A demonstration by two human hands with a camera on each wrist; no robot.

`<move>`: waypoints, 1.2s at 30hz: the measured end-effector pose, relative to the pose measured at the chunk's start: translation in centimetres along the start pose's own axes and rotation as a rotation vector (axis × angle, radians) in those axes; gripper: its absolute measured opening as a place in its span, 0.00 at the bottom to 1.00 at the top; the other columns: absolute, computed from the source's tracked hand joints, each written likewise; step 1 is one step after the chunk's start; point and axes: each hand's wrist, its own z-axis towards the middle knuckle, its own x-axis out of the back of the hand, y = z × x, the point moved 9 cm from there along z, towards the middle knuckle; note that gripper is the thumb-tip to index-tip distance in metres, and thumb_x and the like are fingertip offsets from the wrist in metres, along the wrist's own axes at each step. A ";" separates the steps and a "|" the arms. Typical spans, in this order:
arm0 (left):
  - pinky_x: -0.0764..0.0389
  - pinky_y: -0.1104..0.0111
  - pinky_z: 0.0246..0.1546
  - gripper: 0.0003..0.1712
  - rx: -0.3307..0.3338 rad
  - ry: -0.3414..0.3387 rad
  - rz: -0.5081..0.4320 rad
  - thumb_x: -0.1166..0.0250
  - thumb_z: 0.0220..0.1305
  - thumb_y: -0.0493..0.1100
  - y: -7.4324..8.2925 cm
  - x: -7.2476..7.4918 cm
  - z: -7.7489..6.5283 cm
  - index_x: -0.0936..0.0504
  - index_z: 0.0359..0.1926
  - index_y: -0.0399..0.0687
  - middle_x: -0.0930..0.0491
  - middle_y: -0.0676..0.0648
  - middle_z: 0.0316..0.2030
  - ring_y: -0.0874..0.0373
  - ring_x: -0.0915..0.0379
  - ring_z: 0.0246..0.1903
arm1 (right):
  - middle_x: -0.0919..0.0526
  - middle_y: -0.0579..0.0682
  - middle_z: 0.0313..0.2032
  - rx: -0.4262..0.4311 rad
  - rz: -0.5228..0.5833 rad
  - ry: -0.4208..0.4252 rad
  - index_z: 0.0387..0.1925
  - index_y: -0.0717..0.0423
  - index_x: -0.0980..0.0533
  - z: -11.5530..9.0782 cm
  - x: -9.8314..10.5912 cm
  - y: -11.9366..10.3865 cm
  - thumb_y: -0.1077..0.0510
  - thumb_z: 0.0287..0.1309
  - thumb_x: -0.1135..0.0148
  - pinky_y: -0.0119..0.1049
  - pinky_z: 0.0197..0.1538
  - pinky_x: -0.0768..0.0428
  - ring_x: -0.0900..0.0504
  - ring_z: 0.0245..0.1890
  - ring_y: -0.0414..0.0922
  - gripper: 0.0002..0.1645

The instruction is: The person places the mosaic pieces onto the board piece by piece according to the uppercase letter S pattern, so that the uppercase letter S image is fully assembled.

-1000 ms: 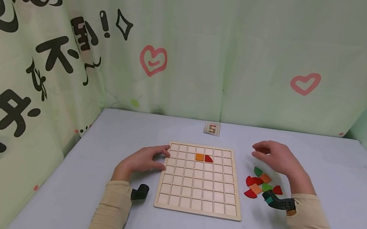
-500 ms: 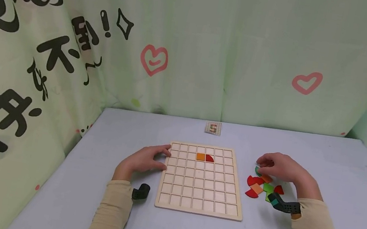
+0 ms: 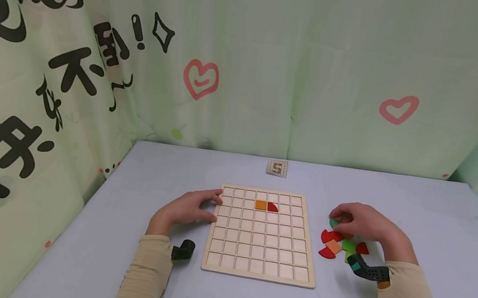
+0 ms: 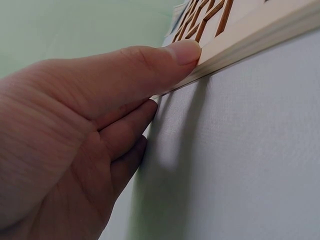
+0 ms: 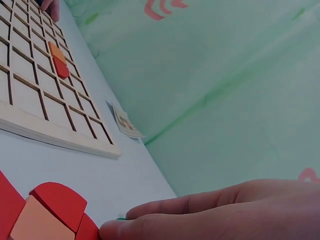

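Note:
A wooden grid board [image 3: 257, 276] lies on the table, with an orange square tile [image 3: 261, 205] and a red quarter-circle tile [image 3: 272, 207] side by side in its upper rows. My left hand [image 3: 184, 209] rests at the board's left edge; in the left wrist view its straight thumb [image 4: 182, 52] touches the frame. To the right of the board, my right hand [image 3: 365, 224] pinches a green quarter-circle tile [image 3: 333, 222] between thumb and fingers. Only a green sliver shows between the fingers in the right wrist view.
Loose red tiles [image 3: 327, 253], an orange tile [image 3: 333, 246] and green tiles [image 3: 349, 245] lie close below the right hand, partly under its wrist camera [image 3: 369, 269]. Behind the board sits a small pattern card [image 3: 277, 168]. A printed curtain [image 3: 299, 65] hangs behind the table.
My right hand has come down and toward me from above the tile pile and taken the green quarter-circle tile between its fingers. The left hand has stayed at the board's edge.

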 end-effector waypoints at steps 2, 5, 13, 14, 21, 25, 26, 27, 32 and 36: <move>0.38 0.53 0.74 0.21 0.001 -0.003 -0.006 0.29 0.61 0.41 0.0 0.0 0.0 0.20 0.55 0.46 0.37 0.48 0.75 0.47 0.45 0.76 | 0.17 0.52 0.41 0.000 0.005 -0.003 0.53 0.62 0.21 -0.1 -0.1 -0.1 0.56 0.58 0.31 0.40 0.43 0.19 0.23 0.39 0.46 0.22; 0.39 0.53 0.75 0.21 0.004 -0.005 -0.012 0.29 0.61 0.41 0.1 0.0 -0.1 0.20 0.55 0.45 0.37 0.48 0.75 0.48 0.45 0.76 | 0.19 0.52 0.42 0.015 0.012 -0.008 0.52 0.60 0.20 -0.2 -0.2 -0.2 0.56 0.58 0.30 0.38 0.41 0.20 0.24 0.41 0.48 0.22; 0.39 0.53 0.75 0.21 0.010 -0.003 -0.009 0.29 0.61 0.41 0.1 0.0 -0.1 0.20 0.55 0.45 0.38 0.48 0.75 0.48 0.45 0.76 | 0.20 0.50 0.45 0.075 0.023 -0.022 0.49 0.53 0.17 -0.5 -0.7 -1.0 0.53 0.57 0.28 0.37 0.41 0.21 0.26 0.44 0.47 0.19; 0.39 0.53 0.75 0.21 0.010 -0.003 -0.008 0.29 0.61 0.41 0.2 0.1 -0.1 0.20 0.55 0.45 0.37 0.48 0.75 0.48 0.45 0.76 | 0.20 0.51 0.46 0.087 0.027 -0.029 0.48 0.52 0.17 -0.5 -0.7 -1.2 0.53 0.56 0.27 0.37 0.42 0.21 0.26 0.45 0.47 0.18; 0.39 0.53 0.75 0.21 0.008 -0.005 0.001 0.29 0.62 0.40 0.4 0.1 -0.1 0.20 0.55 0.45 0.37 0.48 0.75 0.48 0.45 0.76 | 0.22 0.51 0.49 0.175 0.019 -0.054 0.40 0.45 0.17 -0.4 -1.1 -2.2 0.54 0.55 0.27 0.38 0.45 0.20 0.26 0.49 0.48 0.09; 0.39 0.53 0.75 0.21 0.012 -0.005 0.010 0.29 0.62 0.41 0.2 0.1 -0.1 0.20 0.55 0.45 0.37 0.47 0.75 0.47 0.45 0.76 | 0.21 0.50 0.46 0.174 0.003 -0.021 0.39 0.46 0.17 -0.1 -1.1 -2.2 0.54 0.57 0.28 0.38 0.45 0.20 0.26 0.47 0.47 0.07; 0.39 0.53 0.75 0.21 0.011 -0.005 0.011 0.29 0.62 0.41 0.2 0.1 -0.1 0.20 0.55 0.45 0.37 0.47 0.75 0.47 0.45 0.76 | 0.21 0.49 0.45 0.167 0.000 -0.009 0.39 0.47 0.17 0.0 -1.1 -2.2 0.54 0.58 0.29 0.38 0.45 0.21 0.26 0.46 0.47 0.07; 0.39 0.53 0.75 0.21 0.010 -0.006 0.014 0.29 0.62 0.41 0.2 0.1 -0.1 0.20 0.55 0.45 0.37 0.47 0.75 0.47 0.45 0.76 | 0.20 0.49 0.44 0.155 -0.002 0.006 0.40 0.48 0.17 0.0 -1.1 -2.2 0.54 0.58 0.29 0.37 0.44 0.21 0.25 0.45 0.46 0.08; 0.39 0.53 0.75 0.21 0.001 -0.007 0.015 0.29 0.62 0.40 0.2 0.1 -0.1 0.20 0.55 0.45 0.37 0.47 0.75 0.47 0.44 0.75 | 0.19 0.48 0.39 0.106 -0.023 0.065 0.43 0.54 0.19 0.6 -0.9 -2.1 0.54 0.60 0.31 0.35 0.39 0.22 0.26 0.38 0.44 0.12; 0.39 0.53 0.75 0.21 -0.004 -0.007 0.013 0.29 0.62 0.41 0.4 0.1 -0.1 0.20 0.55 0.45 0.37 0.47 0.75 0.47 0.44 0.75 | 0.18 0.49 0.40 0.104 -0.020 0.072 0.45 0.56 0.19 0.9 -1.0 -2.3 0.55 0.61 0.31 0.35 0.41 0.22 0.25 0.38 0.44 0.14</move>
